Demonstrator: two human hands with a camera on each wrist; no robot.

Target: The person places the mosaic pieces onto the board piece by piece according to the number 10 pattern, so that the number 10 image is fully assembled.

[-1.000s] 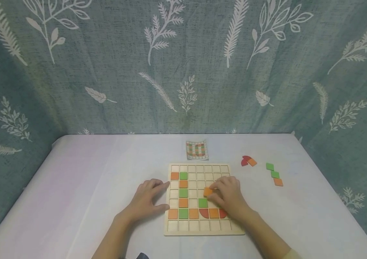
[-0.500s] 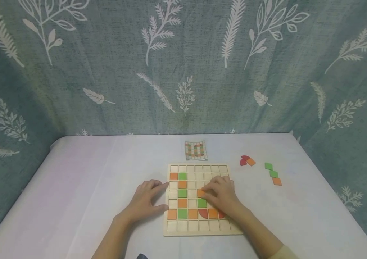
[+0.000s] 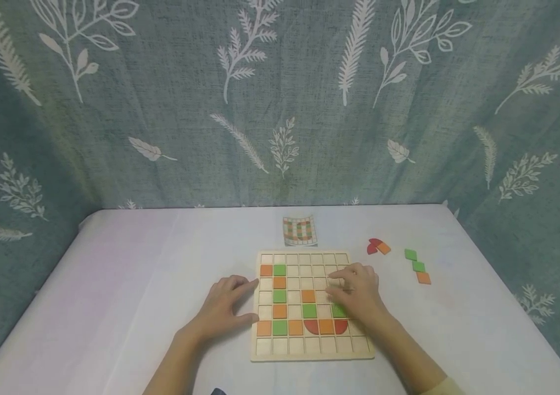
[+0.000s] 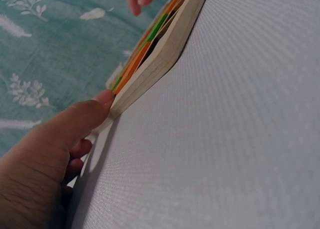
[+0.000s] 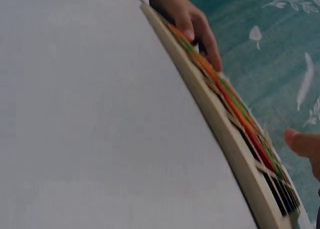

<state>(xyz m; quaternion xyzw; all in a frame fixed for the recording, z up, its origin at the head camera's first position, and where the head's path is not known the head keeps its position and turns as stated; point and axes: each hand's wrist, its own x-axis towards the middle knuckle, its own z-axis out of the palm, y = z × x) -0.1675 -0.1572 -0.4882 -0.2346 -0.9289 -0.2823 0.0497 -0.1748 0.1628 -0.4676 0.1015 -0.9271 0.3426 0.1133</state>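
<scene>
A wooden grid board [image 3: 312, 345] lies on the table, several of its squares filled with orange, green and red pieces. My left hand [image 3: 225, 307] rests by its left edge, thumb and forefinger spread and touching the rim; the left wrist view shows the thumb [image 4: 82, 119] against the board's side. Over the board's right half hovers my right hand [image 3: 359, 293], thumb and fingers apart with nothing between them. Just left of it an orange square tile [image 3: 308, 296] sits in a square above a green tile [image 3: 309, 311]. The right hand covers some squares on that side.
Behind the board lies a small pattern card [image 3: 300, 230]. To the right are two red curved pieces [image 3: 371, 248] with an orange tile [image 3: 384, 248], then two green tiles [image 3: 410, 254] and another orange tile [image 3: 424, 278]. A leaf-patterned curtain [image 3: 280, 109] closes off the back.
My right hand carried an orange tile left, set it in a square above the green one, let go and drew back to the right. The left hand stayed at the board's edge.
</scene>
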